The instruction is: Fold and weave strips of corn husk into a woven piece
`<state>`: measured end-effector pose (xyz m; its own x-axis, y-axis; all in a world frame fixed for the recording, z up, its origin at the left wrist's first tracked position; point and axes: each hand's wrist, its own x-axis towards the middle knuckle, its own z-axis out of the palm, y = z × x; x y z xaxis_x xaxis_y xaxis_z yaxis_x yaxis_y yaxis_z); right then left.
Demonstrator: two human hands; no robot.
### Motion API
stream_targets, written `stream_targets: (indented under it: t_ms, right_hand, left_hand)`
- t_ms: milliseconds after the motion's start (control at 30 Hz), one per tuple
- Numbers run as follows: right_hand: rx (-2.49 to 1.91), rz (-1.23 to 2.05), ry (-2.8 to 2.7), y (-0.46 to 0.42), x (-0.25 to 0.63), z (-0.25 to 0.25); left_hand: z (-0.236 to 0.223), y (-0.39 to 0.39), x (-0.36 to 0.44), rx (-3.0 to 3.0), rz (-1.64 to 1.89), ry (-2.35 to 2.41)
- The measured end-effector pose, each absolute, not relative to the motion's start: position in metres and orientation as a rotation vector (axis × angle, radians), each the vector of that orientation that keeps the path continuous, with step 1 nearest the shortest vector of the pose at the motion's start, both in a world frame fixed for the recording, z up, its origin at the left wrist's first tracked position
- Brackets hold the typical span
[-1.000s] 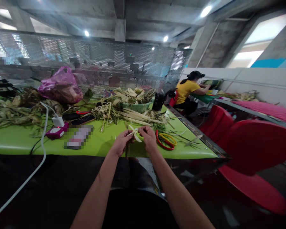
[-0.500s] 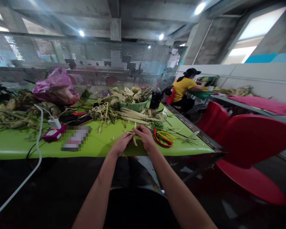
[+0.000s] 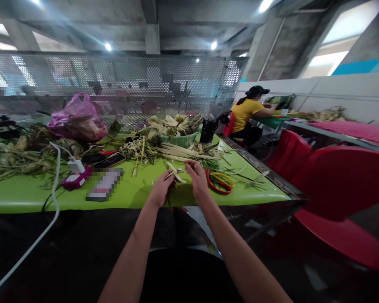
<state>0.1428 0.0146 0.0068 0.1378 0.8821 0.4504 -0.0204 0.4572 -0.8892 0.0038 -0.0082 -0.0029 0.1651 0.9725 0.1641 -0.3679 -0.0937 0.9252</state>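
Pale dried plant strips crossed into a flower-like piece (image 3: 176, 173) are pinched between the thumb and fingers of my left hand (image 3: 161, 185). Just to the right, my right hand (image 3: 196, 179) is lifted slightly off the piece, its fingers loosely bent and parted, and I see nothing between them. Both hands are over the front of the green table (image 3: 135, 191). Beside my right hand lie scissors (image 3: 221, 182) with red and yellow handles; their blades are hidden among plant scraps.
Behind my hands are long pale stalks (image 3: 177, 152) and a green basket (image 3: 180, 141) heaped with dried leaves. A phone (image 3: 104, 185), a purple socket block (image 3: 76, 179) and a purple bag (image 3: 77, 120) are leftward. Red chairs (image 3: 344, 185) and a person in yellow (image 3: 244, 113) are rightward.
My right hand held the flower-like piece together with my left, turning it; now it has let go and drawn slightly right. The piece stays in my left hand. The view has shifted a little.
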Motion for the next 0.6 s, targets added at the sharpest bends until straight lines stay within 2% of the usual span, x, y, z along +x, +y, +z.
stream_targets:
  t_ms: [600]
  right_hand:
    - [-0.927,0.515,-1.682,0.0069,0.1365,0.0072]
  left_hand:
    - [-0.0015,-0.0081,0.0053,0.984,1.391,0.727]
